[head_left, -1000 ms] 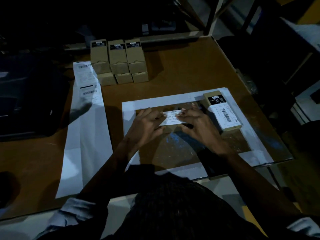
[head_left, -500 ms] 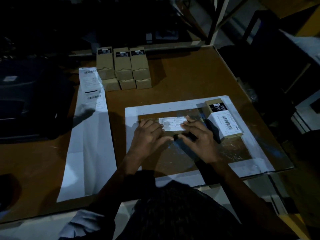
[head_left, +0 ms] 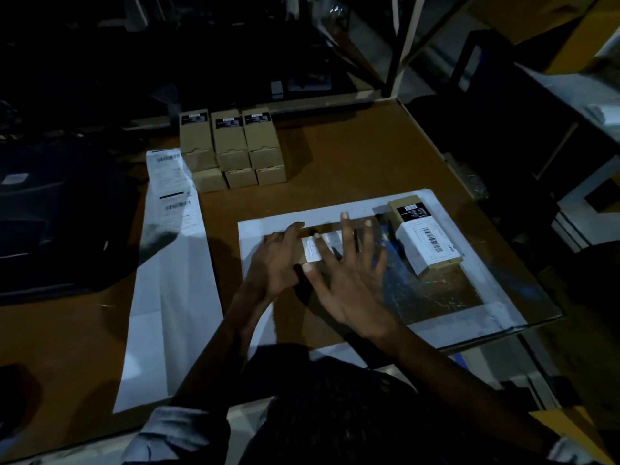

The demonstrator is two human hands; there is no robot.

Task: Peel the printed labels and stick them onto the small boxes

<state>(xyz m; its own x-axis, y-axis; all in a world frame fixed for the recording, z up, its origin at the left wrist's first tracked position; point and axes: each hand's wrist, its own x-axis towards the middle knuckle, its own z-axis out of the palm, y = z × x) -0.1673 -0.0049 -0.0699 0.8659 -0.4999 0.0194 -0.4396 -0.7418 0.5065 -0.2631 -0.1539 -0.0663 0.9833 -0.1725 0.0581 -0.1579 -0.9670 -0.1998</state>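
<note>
A small brown box with a white printed label (head_left: 313, 250) on its top lies on the white-framed mat (head_left: 339, 209). My left hand (head_left: 276, 263) grips the box's left end, fingers curled over it. My right hand (head_left: 349, 280) hovers over the box's right part with fingers spread and straight, hiding much of it. To the right lies another small box (head_left: 424, 238) with a white barcode label stuck on it. A long white label strip (head_left: 171, 250) with printed labels at its far end runs down the table's left side.
Several unlabelled brown boxes (head_left: 231, 146) are stacked at the back of the brown table (head_left: 352, 156). A dark bag or machine (head_left: 50, 213) sits at the left. The table's right edge drops off beside metal racking (head_left: 406, 45).
My right hand has lifted and spread its fingers over the box, where both hands were pressing the label flat. The view has shifted slightly downward.
</note>
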